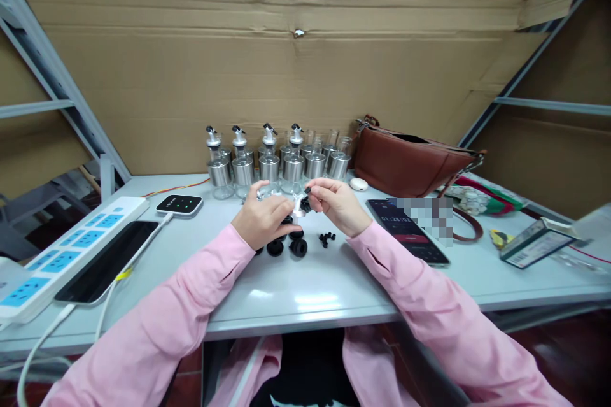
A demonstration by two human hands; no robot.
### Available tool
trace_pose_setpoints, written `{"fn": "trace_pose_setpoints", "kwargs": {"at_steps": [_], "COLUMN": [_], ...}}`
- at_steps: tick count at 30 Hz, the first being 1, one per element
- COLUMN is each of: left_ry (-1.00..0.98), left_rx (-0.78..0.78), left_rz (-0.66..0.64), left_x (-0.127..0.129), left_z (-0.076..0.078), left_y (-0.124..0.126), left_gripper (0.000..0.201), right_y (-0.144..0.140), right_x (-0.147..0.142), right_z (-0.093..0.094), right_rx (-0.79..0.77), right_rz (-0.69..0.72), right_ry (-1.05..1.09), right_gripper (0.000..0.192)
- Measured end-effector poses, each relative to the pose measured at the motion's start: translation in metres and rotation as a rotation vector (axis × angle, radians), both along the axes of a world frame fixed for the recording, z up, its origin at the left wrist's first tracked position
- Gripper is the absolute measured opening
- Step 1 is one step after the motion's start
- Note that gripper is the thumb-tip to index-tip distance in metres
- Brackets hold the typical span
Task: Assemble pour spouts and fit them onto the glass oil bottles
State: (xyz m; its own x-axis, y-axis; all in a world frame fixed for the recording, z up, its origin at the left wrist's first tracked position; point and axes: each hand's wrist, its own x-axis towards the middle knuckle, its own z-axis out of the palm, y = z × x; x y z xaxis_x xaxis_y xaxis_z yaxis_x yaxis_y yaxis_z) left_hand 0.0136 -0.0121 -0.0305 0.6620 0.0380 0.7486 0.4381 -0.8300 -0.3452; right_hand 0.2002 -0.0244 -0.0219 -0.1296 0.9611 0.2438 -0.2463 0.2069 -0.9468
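My left hand [265, 216] is closed round a silver pour spout [298, 209], held just above the table. At its top, my right hand [337, 202] pinches a small black part [308, 190] between thumb and fingertips, touching or very close to the spout. More dark pieces show just under the right fingertips; their kind is unclear. Below the hands lie several black ring-shaped stoppers [298, 248], some partly hidden by my left hand. A little group of tiny black pieces [327, 239] rests to their right. More silver parts are partly covered behind my left hand.
Glass bottles with steel sleeves [293, 168] stand in rows at the back, several topped with spouts. A brown bag [405, 165], a lit phone [405, 235] and a small box [537, 244] are right. Left are a power strip [71, 254], a dark phone [107, 260] and a small device [179, 205].
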Motion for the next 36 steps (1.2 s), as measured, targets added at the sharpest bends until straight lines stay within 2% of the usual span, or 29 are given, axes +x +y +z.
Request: {"fn": "trace_pose_setpoints", "kwargs": {"at_steps": [12,25,36], "left_ry": [-0.009,-0.043,-0.032], "left_rx": [0.032,0.062,0.055], "left_rz": [-0.004,-0.025,-0.025], "left_x": [0.0004,0.0026,0.0019], "left_z": [-0.0004,0.0026,0.0019], "left_y": [0.0004,-0.0019,-0.0016], "left_gripper": [0.025,0.027,0.025], "right_y": [-0.0014,-0.0023,-0.0043], "right_x": [-0.0051,-0.0057,-0.0055], "right_z": [-0.0039,-0.0051,-0.0027], "right_rx": [-0.152,-0.145,-0.251], "right_rz": [0.080,0.131,0.229], "right_ry": [0.154,0.156,0.181], "right_gripper": [0.024,0.021,0.026]}}
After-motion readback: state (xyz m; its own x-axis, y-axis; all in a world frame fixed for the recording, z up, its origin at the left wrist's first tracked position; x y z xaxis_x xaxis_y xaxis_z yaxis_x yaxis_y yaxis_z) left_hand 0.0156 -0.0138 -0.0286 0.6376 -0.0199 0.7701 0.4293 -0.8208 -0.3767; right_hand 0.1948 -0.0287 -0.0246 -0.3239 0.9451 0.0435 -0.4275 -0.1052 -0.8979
